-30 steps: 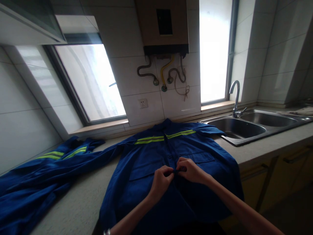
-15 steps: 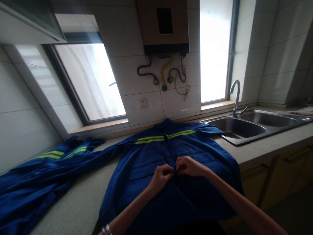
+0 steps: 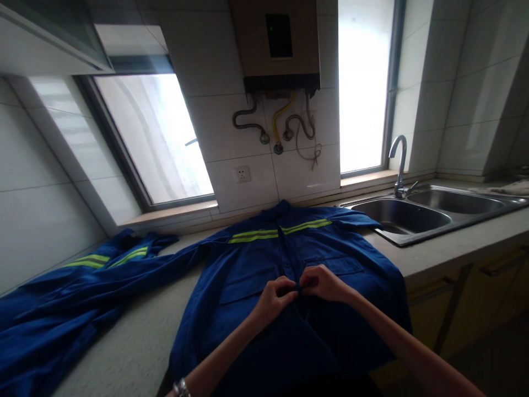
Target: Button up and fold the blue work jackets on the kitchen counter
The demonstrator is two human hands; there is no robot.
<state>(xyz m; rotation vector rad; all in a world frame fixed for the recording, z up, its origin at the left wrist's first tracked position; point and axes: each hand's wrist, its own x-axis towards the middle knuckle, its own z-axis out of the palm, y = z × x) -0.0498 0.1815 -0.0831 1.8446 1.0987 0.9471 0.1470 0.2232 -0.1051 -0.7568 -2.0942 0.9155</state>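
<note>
A blue work jacket (image 3: 248, 314) with yellow-green reflective stripes lies front up, its collar toward the wall and its hem toward me. Both hands meet at its front opening, below the chest. My left hand (image 3: 270, 300) pinches one front edge between thumb and fingers. From the other side, my right hand (image 3: 324, 283) pinches the fabric at the same spot, fingertips almost touching the left ones. Just above them a button (image 3: 288, 266) shows on the placket. Whatever small part sits between the fingertips is hidden.
Another blue garment (image 3: 53, 298) with reflective stripes lies bunched at the left of the counter (image 3: 128, 325). At the right is a double steel sink (image 3: 397, 238) with a faucet (image 3: 399, 165). A water heater (image 3: 281, 49) with hoses hangs on the tiled wall.
Both hands stay pinched at the jacket's front opening, with only a very slight shift of the fingers. The jacket lies as before.
</note>
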